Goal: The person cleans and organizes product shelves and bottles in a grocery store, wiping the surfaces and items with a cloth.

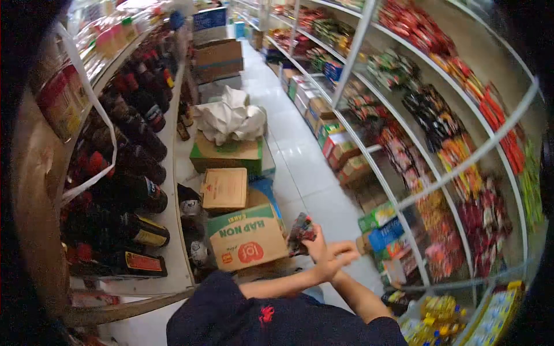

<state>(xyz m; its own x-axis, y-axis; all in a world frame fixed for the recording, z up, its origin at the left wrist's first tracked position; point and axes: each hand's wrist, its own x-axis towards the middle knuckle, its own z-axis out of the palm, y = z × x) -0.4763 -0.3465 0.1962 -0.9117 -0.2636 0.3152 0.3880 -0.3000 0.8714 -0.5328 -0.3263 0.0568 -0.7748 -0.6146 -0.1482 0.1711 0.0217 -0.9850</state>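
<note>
Left of the red-logo carton (248, 237), red-capped dark bottles (149, 230) stand along a shelf, labels toward the aisle; care there simply means keeping elbows in. Beyond the carton sits a smaller tan box (225, 188).

Just right of the carton's right edge, the dark, red-marked packet (300, 228) is held up in the right hand (315, 245), as the line of the crossed forearms suggests. Thumb and fingers look clamped on its near right side. To handle it well, I would pinch lightly, since a soft wrapper may crumple, and uncross the wrists so neither arm catches the carton. The packet's long axis runs roughly alongside the carton's right edge, its far end leaning slightly away from the carton; blur hides which end is its top, and whether it touches the carton I cannot tell.

Farther right of the carton, the left hand (339, 258) crosses near the right wrist, fingers apart and seemingly holding nothing. Farthest right of the carton is the white-framed rack (353, 55) of bagged goods.
</note>
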